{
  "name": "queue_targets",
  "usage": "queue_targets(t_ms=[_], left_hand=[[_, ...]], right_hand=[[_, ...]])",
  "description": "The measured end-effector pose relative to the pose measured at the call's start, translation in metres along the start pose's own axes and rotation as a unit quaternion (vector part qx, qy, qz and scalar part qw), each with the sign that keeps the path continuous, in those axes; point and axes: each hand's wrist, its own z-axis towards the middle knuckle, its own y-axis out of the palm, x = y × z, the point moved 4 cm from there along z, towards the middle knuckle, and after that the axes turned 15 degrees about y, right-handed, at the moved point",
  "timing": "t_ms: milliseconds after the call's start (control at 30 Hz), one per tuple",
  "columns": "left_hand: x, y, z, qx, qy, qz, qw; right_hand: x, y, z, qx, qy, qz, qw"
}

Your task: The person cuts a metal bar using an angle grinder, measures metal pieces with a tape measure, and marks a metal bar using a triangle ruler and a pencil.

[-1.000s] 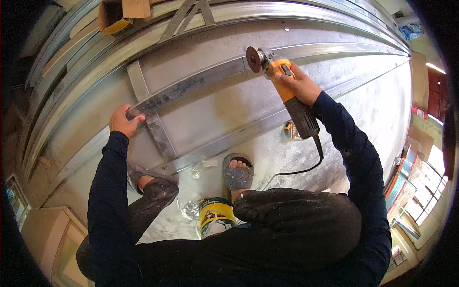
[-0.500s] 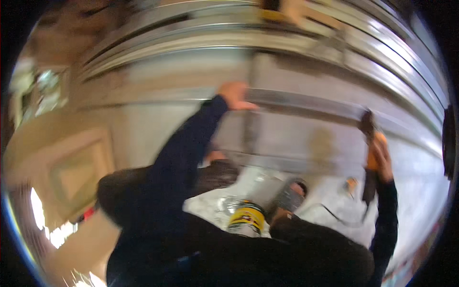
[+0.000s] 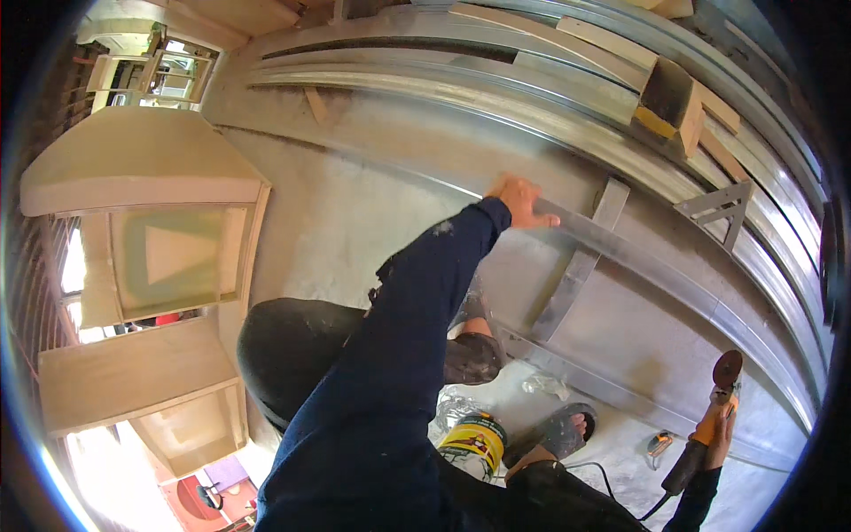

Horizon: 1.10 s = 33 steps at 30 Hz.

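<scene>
On the concrete floor (image 3: 355, 213), a metal frame (image 3: 620, 253) lies flat, left hand (image 3: 519, 199) pressing its upper rail, fingers together. Right hand (image 3: 718, 426) grips an angle grinder (image 3: 709, 417), disc clear of metal; progress cannot be judged.

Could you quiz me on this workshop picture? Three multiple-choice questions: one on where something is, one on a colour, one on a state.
1. Where does the left hand rest?
A. on the long metal bar
B. on the can
C. on a knee

2. What colour is the angle grinder body?
A. green
B. orange
C. white

3. What is the right hand doing?
A. hanging open
B. gripping the grinder
C. resting flat on the floor

Answers: 1 A, the fingers lie along the bar's edge. 2 B, the housing below the disc is orange. 3 B, the fingers wrap around the grinder, held away from the frame.
</scene>
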Motion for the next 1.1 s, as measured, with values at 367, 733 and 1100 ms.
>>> queue_targets(t_ms=[367, 733, 1100], left_hand=[[-0.049, -0.01, 0.022, 0.098, 0.033, 0.023, 0.994], [0.022, -0.021, -0.007, 0.062, 0.159, 0.073, 0.983], [0.049, -0.018, 0.02, -0.223, 0.096, -0.187, 0.952]], right_hand=[[-0.022, 0.026, -0.036, -0.061, -0.036, -0.06, 0.996], [-0.044, 0.068, -0.059, -0.018, -0.075, -0.092, 0.993], [-0.034, 0.059, -0.057, -0.014, -0.098, -0.148, 0.984]])
